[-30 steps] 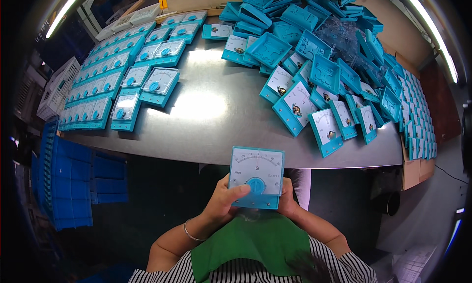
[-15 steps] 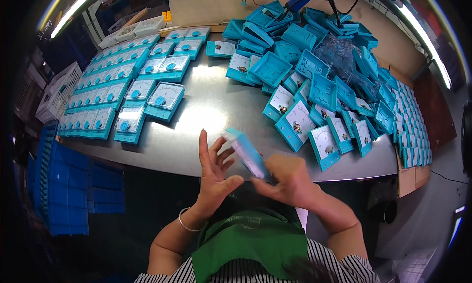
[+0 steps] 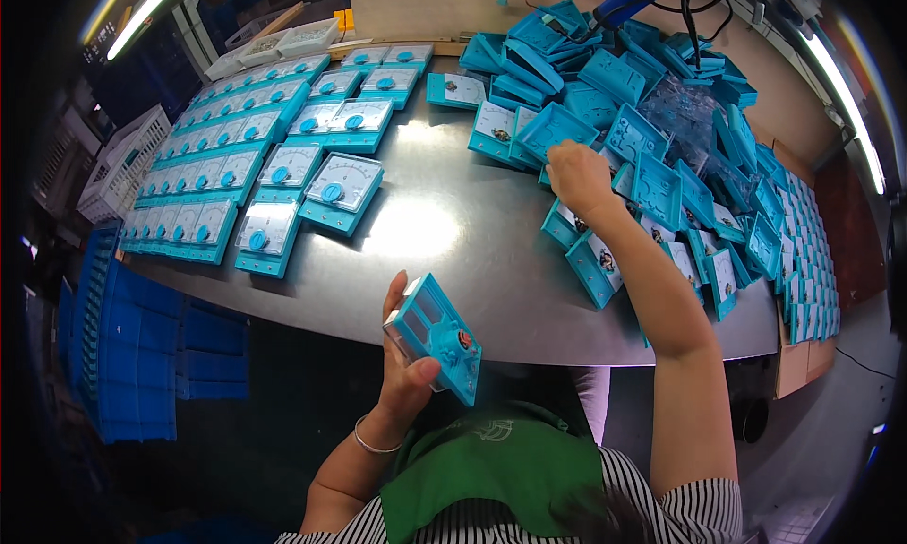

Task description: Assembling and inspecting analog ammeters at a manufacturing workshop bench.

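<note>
A teal panel meter (image 3: 440,336) is held upright and tilted in my left hand (image 3: 404,379), its moulded back turned toward me and its clear front facing left. My left thumb presses on the lower edge while the fingers wrap behind. Over on the right, my right hand (image 3: 578,177) reaches into a heap of teal parts, fingers curled downward at the near edge of an open teal case (image 3: 556,130). What those fingertips grip is hidden. Beneath and around that forearm lie teal meter bodies with white dials (image 3: 597,265).
Rows of finished-looking meters with clear covers (image 3: 342,187) fill the table's left side. More dialled bodies (image 3: 808,260) stand stacked at the far right. A clear plastic bag (image 3: 678,114) lies in the heap. Blue crates (image 3: 132,355) stand below left; white trays (image 3: 310,37) sit behind.
My right hand has let go of the meter and moved up and right to the heap. The meter stays in my left hand, now showing its back. The whole view has shifted slightly.
</note>
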Available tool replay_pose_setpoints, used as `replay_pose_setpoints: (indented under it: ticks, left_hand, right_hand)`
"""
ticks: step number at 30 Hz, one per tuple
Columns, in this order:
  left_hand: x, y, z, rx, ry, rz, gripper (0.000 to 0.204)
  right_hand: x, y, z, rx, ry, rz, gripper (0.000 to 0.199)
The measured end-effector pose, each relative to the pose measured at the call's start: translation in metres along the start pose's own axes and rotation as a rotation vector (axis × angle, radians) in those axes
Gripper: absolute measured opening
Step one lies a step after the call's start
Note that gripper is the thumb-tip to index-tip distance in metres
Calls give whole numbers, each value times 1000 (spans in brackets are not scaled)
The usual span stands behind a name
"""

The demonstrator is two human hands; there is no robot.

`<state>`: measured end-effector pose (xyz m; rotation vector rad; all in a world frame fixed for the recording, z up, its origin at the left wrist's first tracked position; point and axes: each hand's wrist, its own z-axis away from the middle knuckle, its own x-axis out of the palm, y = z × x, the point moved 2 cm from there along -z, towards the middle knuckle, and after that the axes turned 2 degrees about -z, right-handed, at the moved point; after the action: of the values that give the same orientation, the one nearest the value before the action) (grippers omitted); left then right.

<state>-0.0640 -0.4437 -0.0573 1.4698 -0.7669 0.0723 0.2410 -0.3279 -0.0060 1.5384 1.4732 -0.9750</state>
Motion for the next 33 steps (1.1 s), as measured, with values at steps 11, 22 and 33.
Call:
replay_pose_setpoints:
  ticks: [11,22,33]
  left_hand:
    - [-40,29,27,172,129,38,99]
    - [-29,36,38,63,65,-80,106]
    - [8,1,35,129,-98,-73,103]
  right_hand:
    - [-44,-90,137,639,-675,-1427,25]
    - [-49,-122,125,-279,-387,-473,76]
    - [-72,-139,191,-165,-267,-1184,87]
